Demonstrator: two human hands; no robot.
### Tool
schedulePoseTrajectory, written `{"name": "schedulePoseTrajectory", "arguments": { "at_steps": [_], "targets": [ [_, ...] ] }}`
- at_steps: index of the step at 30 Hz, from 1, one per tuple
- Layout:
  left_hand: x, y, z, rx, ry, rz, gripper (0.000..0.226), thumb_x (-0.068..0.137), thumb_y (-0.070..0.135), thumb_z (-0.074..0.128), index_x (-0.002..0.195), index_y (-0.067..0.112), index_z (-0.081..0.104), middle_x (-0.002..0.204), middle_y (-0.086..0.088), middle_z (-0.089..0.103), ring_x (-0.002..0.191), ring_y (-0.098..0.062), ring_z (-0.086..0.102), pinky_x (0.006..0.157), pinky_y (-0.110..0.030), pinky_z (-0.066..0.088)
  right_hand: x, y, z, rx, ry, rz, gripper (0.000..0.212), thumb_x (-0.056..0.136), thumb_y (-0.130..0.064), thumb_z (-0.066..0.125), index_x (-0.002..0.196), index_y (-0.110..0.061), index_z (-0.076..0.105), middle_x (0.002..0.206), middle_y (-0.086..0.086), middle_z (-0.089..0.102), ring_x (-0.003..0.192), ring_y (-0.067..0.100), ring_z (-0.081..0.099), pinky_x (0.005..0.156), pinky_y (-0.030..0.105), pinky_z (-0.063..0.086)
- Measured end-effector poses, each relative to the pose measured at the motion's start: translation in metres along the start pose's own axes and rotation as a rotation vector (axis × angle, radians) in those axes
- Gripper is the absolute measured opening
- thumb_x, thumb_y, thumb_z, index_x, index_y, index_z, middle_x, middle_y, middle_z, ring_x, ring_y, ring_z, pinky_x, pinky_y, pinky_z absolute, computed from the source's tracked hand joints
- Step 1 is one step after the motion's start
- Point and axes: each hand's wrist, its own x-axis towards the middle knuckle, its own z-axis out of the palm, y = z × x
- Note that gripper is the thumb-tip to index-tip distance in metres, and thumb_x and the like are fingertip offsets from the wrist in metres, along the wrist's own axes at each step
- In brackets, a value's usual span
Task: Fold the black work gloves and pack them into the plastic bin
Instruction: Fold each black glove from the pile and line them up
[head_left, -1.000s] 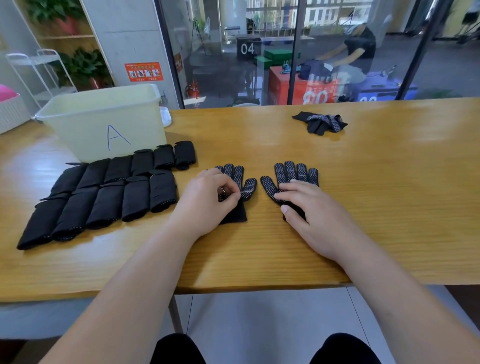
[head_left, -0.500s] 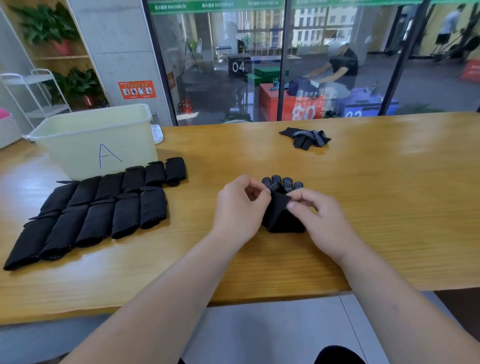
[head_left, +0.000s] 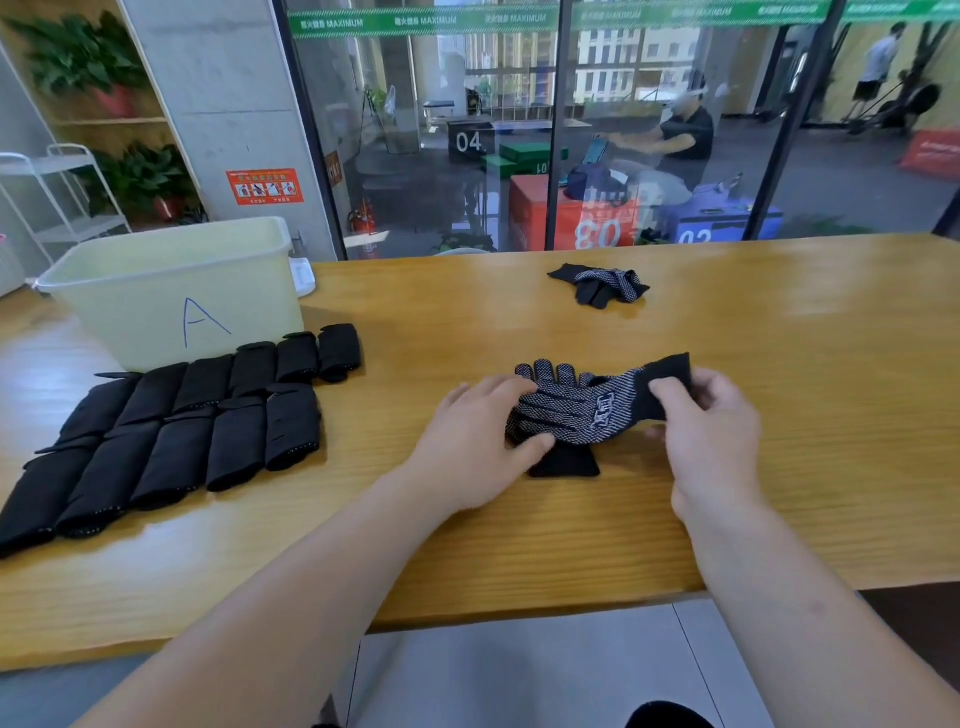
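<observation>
A black work glove (head_left: 587, 410) with white grip dots lies crosswise over a second black glove (head_left: 563, 462) at the table's middle. My right hand (head_left: 711, 431) pinches the top glove's plain cuff and lifts it slightly. My left hand (head_left: 483, 441) holds the fingertip end of that glove, thumb below and fingers on top. Several folded black gloves (head_left: 171, 431) lie in two rows at the left. Behind them stands the pale plastic bin (head_left: 171, 296) marked with a blue A.
Another loose pair of black gloves (head_left: 602, 286) lies at the far middle of the wooden table (head_left: 805, 415). A glass wall runs along the table's far edge. A small white object (head_left: 304, 275) sits right of the bin.
The two gloves lay side by side, palms up. I then brought one over the other, and the top glove is now spread sideways between both hands.
</observation>
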Motion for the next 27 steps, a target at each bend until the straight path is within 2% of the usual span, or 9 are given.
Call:
{"name": "schedulePoseTrajectory", "arguments": {
  "at_steps": [3, 8, 11, 14, 18, 21, 23, 25, 27],
  "targets": [
    [-0.006, -0.008, 0.002, 0.127, -0.061, 0.021, 0.072, 0.098, 0.071, 0.052, 0.158, 0.033, 0.041, 0.160, 0.012, 0.047, 0.149, -0.009, 0.042, 0.133, -0.044, 0.015, 0.006, 0.003, -0.001, 0.017, 0.162, 0.007, 0.012, 0.091, -0.022, 0.068, 0.102, -0.023, 0.073, 0.090, -0.002, 0.076, 0.075, 0.015, 0.067, 0.068, 0.037, 0.057],
    [-0.017, -0.028, -0.007, 0.198, -0.026, 0.023, 0.065, 0.099, 0.074, 0.046, 0.150, 0.035, 0.052, 0.157, 0.016, 0.050, 0.146, -0.007, 0.045, 0.133, -0.045, 0.014, 0.007, 0.000, -0.005, -0.054, 0.288, -0.093, 0.012, 0.091, -0.028, 0.064, 0.102, -0.032, 0.067, 0.096, -0.008, 0.074, 0.082, 0.016, 0.070, 0.081, 0.042, 0.061],
    [-0.021, -0.039, -0.011, 0.202, 0.002, 0.013, 0.065, 0.099, 0.072, 0.046, 0.151, 0.035, 0.053, 0.159, 0.015, 0.047, 0.148, -0.009, 0.042, 0.132, -0.045, 0.014, 0.003, -0.001, -0.001, -0.136, 0.209, -0.193, 0.008, 0.096, -0.031, 0.066, 0.101, -0.036, 0.066, 0.095, -0.011, 0.072, 0.083, 0.011, 0.068, 0.084, 0.042, 0.059],
    [-0.023, -0.048, -0.008, 0.145, -0.023, 0.025, 0.065, 0.101, 0.069, 0.044, 0.156, 0.035, 0.048, 0.167, 0.014, 0.040, 0.158, -0.008, 0.028, 0.132, -0.043, 0.015, -0.003, -0.005, 0.004, -0.190, 0.108, -0.271, 0.015, 0.100, -0.029, 0.065, 0.098, -0.044, 0.065, 0.095, -0.015, 0.072, 0.086, 0.002, 0.067, 0.090, 0.040, 0.058],
    [-0.023, -0.051, -0.008, 0.077, -0.076, 0.046, 0.063, 0.104, 0.066, 0.046, 0.159, 0.036, 0.046, 0.170, 0.017, 0.034, 0.160, -0.003, 0.020, 0.132, -0.040, 0.015, -0.011, -0.012, 0.008, -0.180, -0.057, -0.280, 0.018, 0.100, -0.033, 0.066, 0.106, -0.049, 0.070, 0.108, -0.010, 0.077, 0.101, 0.013, 0.072, 0.099, 0.049, 0.058],
    [-0.024, -0.051, -0.010, 0.017, -0.042, 0.066, 0.065, 0.101, 0.070, 0.046, 0.155, 0.035, 0.052, 0.167, 0.018, 0.039, 0.159, -0.003, 0.022, 0.133, -0.041, 0.014, -0.014, -0.027, 0.012, -0.203, -0.182, -0.331, 0.020, 0.099, -0.033, 0.068, 0.111, -0.049, 0.072, 0.113, -0.008, 0.078, 0.107, 0.018, 0.073, 0.101, 0.052, 0.057],
    [-0.026, -0.053, -0.012, -0.039, 0.023, 0.061, 0.062, 0.096, 0.071, 0.051, 0.146, 0.035, 0.060, 0.159, 0.020, 0.048, 0.154, -0.004, 0.034, 0.130, -0.044, 0.022, -0.015, -0.045, 0.019, -0.152, -0.267, -0.380, 0.024, 0.101, -0.022, 0.069, 0.113, -0.042, 0.073, 0.113, -0.007, 0.078, 0.107, 0.016, 0.073, 0.099, 0.045, 0.059],
    [-0.028, -0.056, -0.016, -0.066, 0.082, 0.045, 0.057, 0.091, 0.069, 0.059, 0.137, 0.036, 0.065, 0.147, 0.022, 0.055, 0.143, -0.007, 0.045, 0.123, -0.046, 0.034, -0.015, -0.066, 0.027, -0.087, -0.337, -0.381, 0.026, 0.102, -0.011, 0.067, 0.115, -0.032, 0.074, 0.110, -0.007, 0.079, 0.101, 0.011, 0.074, 0.089, 0.033, 0.060],
    [-0.030, -0.058, -0.020, -0.060, 0.108, 0.027, 0.057, 0.087, 0.070, 0.064, 0.134, 0.037, 0.066, 0.138, 0.022, 0.057, 0.134, -0.009, 0.048, 0.118, -0.045, 0.039, -0.013, -0.086, 0.037, -0.066, -0.430, -0.341, 0.024, 0.102, -0.005, 0.065, 0.116, -0.024, 0.073, 0.106, -0.004, 0.079, 0.095, 0.013, 0.075, 0.080, 0.027, 0.060]
  ]
}}
